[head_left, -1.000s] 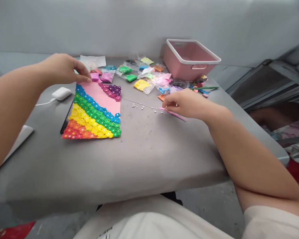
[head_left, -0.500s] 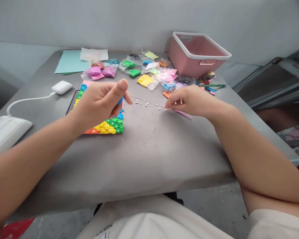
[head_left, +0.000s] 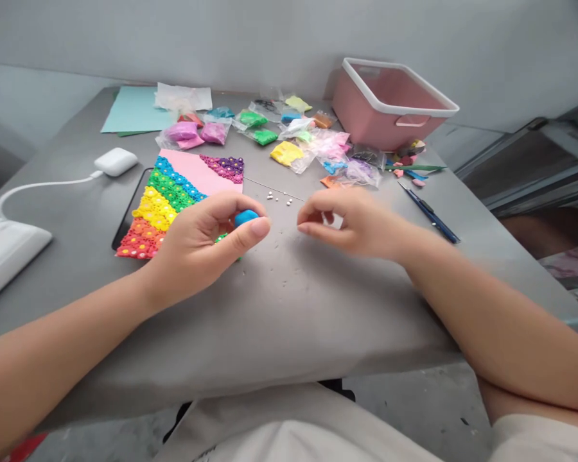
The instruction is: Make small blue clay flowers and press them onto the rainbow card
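My left hand [head_left: 205, 240] is closed around a lump of blue clay [head_left: 245, 217] that shows between thumb and fingers. It hovers over the lower right part of a pink card [head_left: 185, 165] covered with bands of small clay flowers in rainbow colours. My right hand [head_left: 349, 221] is in a pinch, fingertips together above the table; anything between them is too small to make out. A thin metal needle [head_left: 270, 186] lies on the table, running from the card toward my right fingertips. Small white beads [head_left: 289, 201] are scattered beside it.
At the back lie several bags of coloured clay [head_left: 288, 153] and light blue sheets [head_left: 137, 110]. A pink basket [head_left: 376, 119] stands back right, with a dark blue pen-like tool [head_left: 428, 212] in front. On the left are a white case [head_left: 116, 162], its cable and a white block [head_left: 9, 253].
My left hand has lowered and turned, so the blue clay shows more. My right hand has shifted left and toward me, staying pinched. The pen-like tool, earlier hidden, is now visible.
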A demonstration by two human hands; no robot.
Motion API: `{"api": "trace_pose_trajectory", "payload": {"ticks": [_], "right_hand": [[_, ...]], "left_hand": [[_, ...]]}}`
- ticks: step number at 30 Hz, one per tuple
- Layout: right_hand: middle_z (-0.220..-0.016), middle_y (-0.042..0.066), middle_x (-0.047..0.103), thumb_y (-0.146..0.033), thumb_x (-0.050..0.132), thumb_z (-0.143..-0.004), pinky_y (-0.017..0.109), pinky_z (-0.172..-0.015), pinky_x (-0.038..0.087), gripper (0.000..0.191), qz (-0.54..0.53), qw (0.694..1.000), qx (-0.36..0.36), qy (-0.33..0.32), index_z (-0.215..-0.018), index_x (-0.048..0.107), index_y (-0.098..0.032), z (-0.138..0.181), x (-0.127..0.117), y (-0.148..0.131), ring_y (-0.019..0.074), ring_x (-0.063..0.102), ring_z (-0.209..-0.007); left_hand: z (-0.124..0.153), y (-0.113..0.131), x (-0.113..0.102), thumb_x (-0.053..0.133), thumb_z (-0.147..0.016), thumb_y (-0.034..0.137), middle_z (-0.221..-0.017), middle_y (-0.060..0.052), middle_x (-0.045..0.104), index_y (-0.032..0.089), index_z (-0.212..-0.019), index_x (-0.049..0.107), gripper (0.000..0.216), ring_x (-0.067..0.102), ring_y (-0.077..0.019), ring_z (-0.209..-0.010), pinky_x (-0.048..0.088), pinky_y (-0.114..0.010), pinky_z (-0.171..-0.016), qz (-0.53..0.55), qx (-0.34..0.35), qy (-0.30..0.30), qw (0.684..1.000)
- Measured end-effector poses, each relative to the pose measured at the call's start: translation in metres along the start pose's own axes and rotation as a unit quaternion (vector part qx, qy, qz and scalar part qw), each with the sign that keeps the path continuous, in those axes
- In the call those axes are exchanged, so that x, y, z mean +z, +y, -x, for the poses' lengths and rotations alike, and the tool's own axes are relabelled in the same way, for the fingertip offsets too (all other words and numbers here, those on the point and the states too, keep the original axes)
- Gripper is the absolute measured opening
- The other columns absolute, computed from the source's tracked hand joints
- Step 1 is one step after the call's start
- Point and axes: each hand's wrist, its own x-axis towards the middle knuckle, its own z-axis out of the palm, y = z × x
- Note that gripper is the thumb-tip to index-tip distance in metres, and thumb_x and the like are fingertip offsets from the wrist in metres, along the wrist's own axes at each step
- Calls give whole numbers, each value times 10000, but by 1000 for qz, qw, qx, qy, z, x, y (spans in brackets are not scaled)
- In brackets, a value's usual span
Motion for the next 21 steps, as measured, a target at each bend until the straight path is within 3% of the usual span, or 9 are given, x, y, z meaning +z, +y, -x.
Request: {"api": "trace_pose_trajectory", "payload": {"ticks": [4, 8, 13, 16, 21], "right_hand": [[-874, 61, 703, -166, 547, -922, 273, -698, 469, 127, 12, 996, -85, -30, -923, 673, -160, 1, 25, -16, 157, 620, -773], [-947, 80, 709, -165, 543, -975, 274, -733, 506, 181, 9, 992, -126, -30, -975, 724, -172, 6, 30, -10, 158, 648, -818], [-926, 56, 730, -227, 689, -932, 271, -752, 533, 98, -63, 992, -105, -18, -983, 761, -185, 6, 30, -3, 149, 686, -809], [-879, 47, 721, -194, 694, -917, 269, -726, 524, 67, -69, 994, -79, -12, -922, 757, -172, 3, 34, -5, 147, 684, -781], [-847, 49, 730, -157, 635, -943, 250, -695, 495, 88, -31, 995, -100, 5, -916, 717, -143, 4, 33, -10, 141, 658, -758]], "left_hand": [[5, -6, 7, 640, -952, 444, -744, -13, 596, 220, -913, 657, 228, 558, -128, -638, 469, -247, -573, 59, 23, 16, 998], [10, -7, 15, 713, -909, 307, -900, -34, 669, 210, -1081, 635, 212, 655, -140, -802, 524, -218, -620, 83, 19, 26, 996], [11, -11, 17, 719, -909, 267, -1105, -63, 724, 188, -1108, 664, 221, 689, -145, -941, 588, -227, -772, 88, 16, 1, 996], [12, -11, 16, 712, -922, 307, -1094, -65, 739, 181, -1130, 673, 247, 700, -143, -912, 600, -241, -811, 98, -1, 9, 995], [13, -10, 14, 697, -935, 319, -1071, -55, 738, 192, -1151, 671, 252, 698, -141, -947, 597, -229, -820, 92, 0, 14, 996]]}}
